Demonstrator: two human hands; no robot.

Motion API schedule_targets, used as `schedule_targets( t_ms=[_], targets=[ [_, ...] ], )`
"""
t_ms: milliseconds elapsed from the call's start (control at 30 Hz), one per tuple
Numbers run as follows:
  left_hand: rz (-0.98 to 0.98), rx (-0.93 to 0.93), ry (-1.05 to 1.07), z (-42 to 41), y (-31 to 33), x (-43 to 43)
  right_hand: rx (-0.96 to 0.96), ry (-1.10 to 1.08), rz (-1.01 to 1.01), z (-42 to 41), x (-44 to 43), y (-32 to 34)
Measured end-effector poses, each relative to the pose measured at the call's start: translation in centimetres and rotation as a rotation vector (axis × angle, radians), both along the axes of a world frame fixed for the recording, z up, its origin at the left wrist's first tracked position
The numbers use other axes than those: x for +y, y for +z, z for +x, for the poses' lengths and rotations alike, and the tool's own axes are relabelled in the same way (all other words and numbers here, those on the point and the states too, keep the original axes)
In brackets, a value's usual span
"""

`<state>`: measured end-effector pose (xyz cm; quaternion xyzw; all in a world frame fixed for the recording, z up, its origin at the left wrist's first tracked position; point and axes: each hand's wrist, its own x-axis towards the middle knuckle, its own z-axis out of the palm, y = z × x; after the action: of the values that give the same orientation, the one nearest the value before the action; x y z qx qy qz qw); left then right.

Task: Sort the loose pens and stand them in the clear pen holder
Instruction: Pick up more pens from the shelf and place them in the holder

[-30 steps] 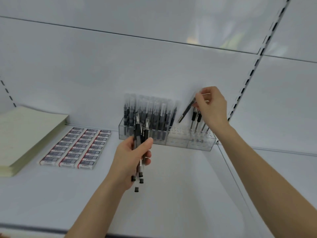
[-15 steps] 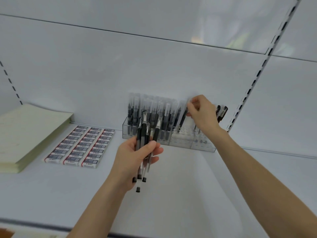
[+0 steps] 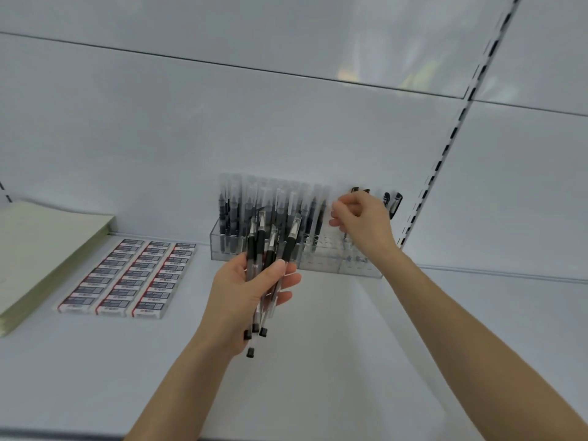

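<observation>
Partway, I'd say: mid-frame, the pen holder's point(image 3: 327, 265) left half looks full; the left hand point(image 3: 241, 291) grips several loose pens point(image 3: 289, 249); the right hand's point(image 3: 366, 224) fingers curl at the holder, grip unclear.

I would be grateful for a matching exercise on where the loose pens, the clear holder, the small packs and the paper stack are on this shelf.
Things
1. bundle of loose pens
2. clear pen holder
3. small labelled packs
4. pale paper stack

Places
A. at the far left of the shelf
B. gripped in the left hand
C. at the back of the shelf, with the right hand at its pen tops
D. in rows between the paper stack and the holder

Pairs: 1-B, 2-C, 3-D, 4-A
</observation>
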<state>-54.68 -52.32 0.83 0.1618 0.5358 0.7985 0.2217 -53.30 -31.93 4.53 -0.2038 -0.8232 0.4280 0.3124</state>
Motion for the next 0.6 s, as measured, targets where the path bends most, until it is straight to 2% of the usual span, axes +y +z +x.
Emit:
schedule_targets(
  t_ms=[67,133,267,367,467,600],
  targets=[
    [-0.009,0.012,-0.016,0.2,0.1,0.3,0.074,0.066,-0.159,1.8,-1.0,-0.1],
    [-0.013,0.016,-0.037,0.4,0.1,0.7,0.043,0.189,-0.285,3.4,-2.3,-0.3],
    [-0.041,0.048,-0.125,1.4,0.2,2.3,-0.043,0.292,-0.376,5.2,-3.2,-0.9],
    [-0.046,0.040,-0.145,1.9,0.0,3.3,0.021,0.248,-0.454,6.1,-2.1,-0.6],
    [-0.069,0.022,-0.108,1.7,0.0,3.8,0.178,0.130,-0.513,7.3,0.2,0.3],
    [-0.115,0.033,-0.057,1.7,-0.1,4.0,0.336,-0.130,-0.359,8.4,3.7,1.4]
  ],
)
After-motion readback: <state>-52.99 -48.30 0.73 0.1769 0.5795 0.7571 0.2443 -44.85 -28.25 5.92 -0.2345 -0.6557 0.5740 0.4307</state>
